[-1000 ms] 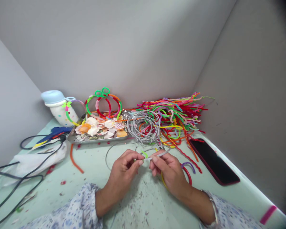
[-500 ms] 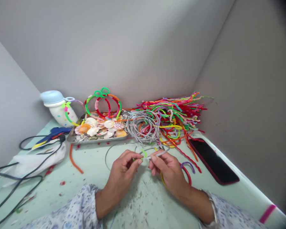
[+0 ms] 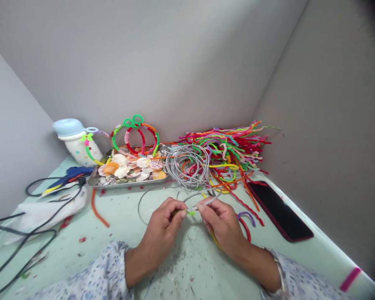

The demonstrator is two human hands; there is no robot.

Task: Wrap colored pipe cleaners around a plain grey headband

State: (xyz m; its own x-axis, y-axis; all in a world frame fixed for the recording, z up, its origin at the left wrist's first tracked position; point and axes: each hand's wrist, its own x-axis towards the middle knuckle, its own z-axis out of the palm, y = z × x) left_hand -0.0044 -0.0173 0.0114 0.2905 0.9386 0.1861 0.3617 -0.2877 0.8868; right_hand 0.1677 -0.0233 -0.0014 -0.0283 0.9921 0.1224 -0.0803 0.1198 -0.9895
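My left hand (image 3: pixel 164 229) pinches a short green pipe cleaner (image 3: pixel 191 212) against the tip of a grey wire between thumb and forefinger. Just to the right, my right hand (image 3: pixel 223 227) grips the grey wire (image 3: pixel 213 199), which bends away behind its fingers. Only a small gap separates the two sets of fingertips. Most of the green piece is hidden by the left fingers. Under and beside the right hand lie a red pipe cleaner loop (image 3: pixel 246 227) and a purple one (image 3: pixel 248 217).
A metal tray (image 3: pixel 128 183) of shells stands behind, with finished hoops (image 3: pixel 158 141) on it. Coiled grey wire (image 3: pixel 187 166) and a heap of pipe cleaners (image 3: pixel 228 143) are to its right. A phone (image 3: pixel 279 212), a bottle (image 3: pixel 81 146) and black cables (image 3: pixel 21 243) flank the hands.
The green pipe cleaner's free end, upright before, now lies low beneath the wire. The fingertips of both hands have shifted only slightly.
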